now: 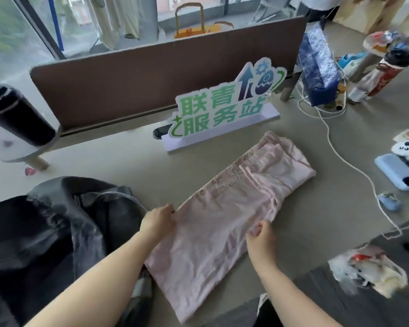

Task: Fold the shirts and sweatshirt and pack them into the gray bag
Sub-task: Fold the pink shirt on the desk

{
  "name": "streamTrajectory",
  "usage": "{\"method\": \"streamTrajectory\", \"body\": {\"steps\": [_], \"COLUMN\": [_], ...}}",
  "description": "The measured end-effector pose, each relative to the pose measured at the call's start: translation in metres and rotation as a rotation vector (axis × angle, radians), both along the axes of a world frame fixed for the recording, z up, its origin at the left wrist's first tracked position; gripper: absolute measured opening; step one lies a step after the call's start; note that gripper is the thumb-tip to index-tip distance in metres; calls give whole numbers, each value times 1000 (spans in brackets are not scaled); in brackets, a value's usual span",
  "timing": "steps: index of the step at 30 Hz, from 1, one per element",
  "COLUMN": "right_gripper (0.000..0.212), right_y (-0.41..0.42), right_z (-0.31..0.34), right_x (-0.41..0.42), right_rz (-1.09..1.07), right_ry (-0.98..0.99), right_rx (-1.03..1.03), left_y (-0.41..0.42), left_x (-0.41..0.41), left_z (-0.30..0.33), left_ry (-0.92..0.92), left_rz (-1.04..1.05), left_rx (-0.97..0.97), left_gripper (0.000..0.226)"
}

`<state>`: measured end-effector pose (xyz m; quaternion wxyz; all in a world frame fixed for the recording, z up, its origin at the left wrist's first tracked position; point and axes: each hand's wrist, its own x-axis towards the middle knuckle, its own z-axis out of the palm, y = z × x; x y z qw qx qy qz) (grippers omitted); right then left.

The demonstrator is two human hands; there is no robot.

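Near the table's (316,208) front edge, a pink shirt (224,208) lies folded lengthwise; left hand (157,220) and right hand (261,234) pinch its long sides, apparently for another fold. The gray bag (64,220) gapes alongside.

Gray table (118,161) under pink shirt (222,223), gray bag (57,232), green sign (222,109).

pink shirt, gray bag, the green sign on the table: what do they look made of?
Pink shirt: thin matte knit, probably cotton; it creases softly and lies flat.
Gray bag: likely nylon or another synthetic weave; slight sheen on crumpled folds.
Green sign: rigid printed board, maybe foam board or plastic; clean cut outline, stands upright in a pale base.
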<state>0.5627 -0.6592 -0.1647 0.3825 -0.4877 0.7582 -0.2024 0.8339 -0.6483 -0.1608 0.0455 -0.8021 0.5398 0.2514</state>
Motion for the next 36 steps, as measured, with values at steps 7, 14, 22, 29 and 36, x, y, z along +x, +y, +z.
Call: {"method": "streamTrajectory", "body": {"steps": [7,14,22,29,36], "right_gripper": [32,29,14,41,19], "right_y": [77,108,148,179,171], "right_z": [-11,1,10,16,34], "right_x": [54,100,73,46,30], "right_rz": [-211,-133,-413,-319,-418], "right_ry": [-156,-175,-440,-430,-632], "right_rx": [266,418,328,352,211], "left_y": [16,29,61,90,61], "left_x": [11,31,37,41,30], "left_z": [3,15,15,22,40], "left_ry": [185,223,417,744,1031], "left_rz": [-80,-71,-127,26,329], "left_rx": [57,57,8,398,492], "left_gripper": [26,27,58,25,18]}}
